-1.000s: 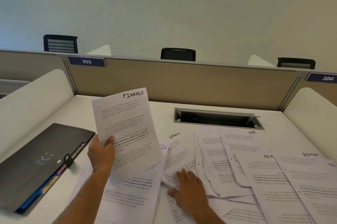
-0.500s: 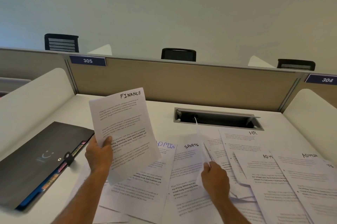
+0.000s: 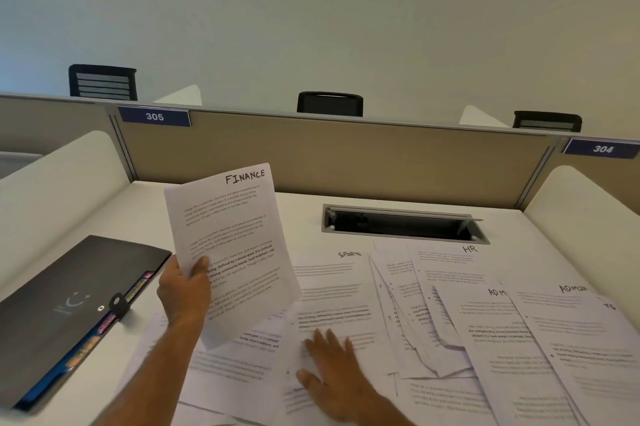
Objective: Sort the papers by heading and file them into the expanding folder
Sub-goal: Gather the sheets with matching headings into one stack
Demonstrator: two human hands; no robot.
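Our left hand (image 3: 183, 290) grips the FINANCE sheet (image 3: 230, 245) above the desk (image 3: 304, 214); right hand (image 3: 332, 370) flat on loose papers (image 3: 450, 321), folder (image 3: 69, 308) closed left. Risk: sliding overlapped sheets mixes headings.

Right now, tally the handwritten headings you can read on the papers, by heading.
FINANCE: 1, on the sheet the left hand holds up
SPORTS: 1
HR: 1
ADMIN: 2, one partly covered
Total: 5

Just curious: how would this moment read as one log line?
left hand: holds FINANCE sheet | right hand: flat on SPORTS sheet | folder: closed
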